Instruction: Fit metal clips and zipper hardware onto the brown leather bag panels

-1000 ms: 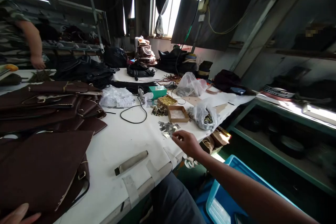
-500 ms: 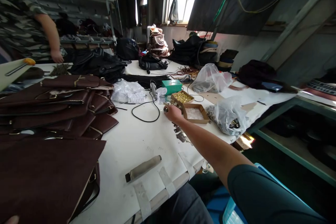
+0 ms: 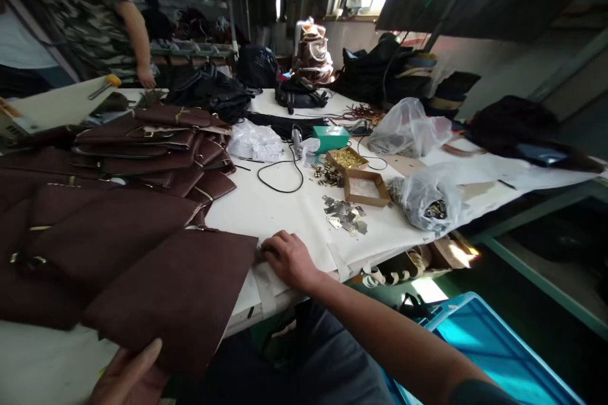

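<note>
Legibility check: you could read no wording, brand or number. Pale print showed on the black bag [image 3: 257, 67] at the back of your table [image 3: 278, 212], too small to decipher.

The person's bare left hand [image 3: 130, 376]: thumb extended and uppermost, fingers partly hidden. Bare right hand [image 3: 287, 259]: back upward, fingers curled downward, wrist nearly straight, in line with the outstretched bare right forearm [image 3: 384, 335].

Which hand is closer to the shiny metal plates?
Right. The right hand is on the near side of the metal plates, slightly left. The left hand is much farther left, holding a brown flap.
</note>
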`<move>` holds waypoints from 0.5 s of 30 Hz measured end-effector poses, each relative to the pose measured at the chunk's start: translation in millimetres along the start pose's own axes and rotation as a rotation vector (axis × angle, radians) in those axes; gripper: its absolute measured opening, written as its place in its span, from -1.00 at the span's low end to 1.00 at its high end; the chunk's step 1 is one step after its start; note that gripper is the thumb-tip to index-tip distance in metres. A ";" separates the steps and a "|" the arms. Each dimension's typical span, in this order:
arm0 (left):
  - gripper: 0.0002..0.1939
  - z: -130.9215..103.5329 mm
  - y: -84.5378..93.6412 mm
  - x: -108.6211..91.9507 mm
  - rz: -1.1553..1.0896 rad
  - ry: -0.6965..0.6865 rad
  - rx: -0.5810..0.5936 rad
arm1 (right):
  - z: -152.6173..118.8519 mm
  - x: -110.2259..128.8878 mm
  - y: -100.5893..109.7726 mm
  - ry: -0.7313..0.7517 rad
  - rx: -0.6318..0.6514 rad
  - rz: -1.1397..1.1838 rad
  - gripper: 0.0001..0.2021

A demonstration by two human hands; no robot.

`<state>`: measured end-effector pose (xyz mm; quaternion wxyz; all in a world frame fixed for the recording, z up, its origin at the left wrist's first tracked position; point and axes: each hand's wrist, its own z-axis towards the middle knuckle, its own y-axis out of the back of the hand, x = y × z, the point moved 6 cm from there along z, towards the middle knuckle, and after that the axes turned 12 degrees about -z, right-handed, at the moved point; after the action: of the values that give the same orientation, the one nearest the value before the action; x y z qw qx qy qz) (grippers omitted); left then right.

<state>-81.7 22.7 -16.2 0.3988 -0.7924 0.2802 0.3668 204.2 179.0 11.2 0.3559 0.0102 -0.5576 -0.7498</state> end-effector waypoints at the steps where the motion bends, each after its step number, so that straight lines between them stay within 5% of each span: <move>1: -0.24 -0.5 2.4 3.5 -0.021 0.023 -0.016 | 4.0 1.3 -6.7 0.038 0.024 -0.057 -0.82; 7: -0.14 -11.9 3.9 9.7 -0.069 0.102 0.007 | 19.1 -11.4 -13.0 0.236 0.195 -0.136 -0.79; 15: -0.28 -14.9 -25.5 25.4 0.081 0.210 0.131 | -1.5 -114.7 51.4 -0.364 -0.072 -0.147 -0.84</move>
<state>-43.0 19.9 -19.6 0.4028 -0.7867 0.3756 0.2788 317.3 233.9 10.2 0.1937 -0.0979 -0.5834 -0.7826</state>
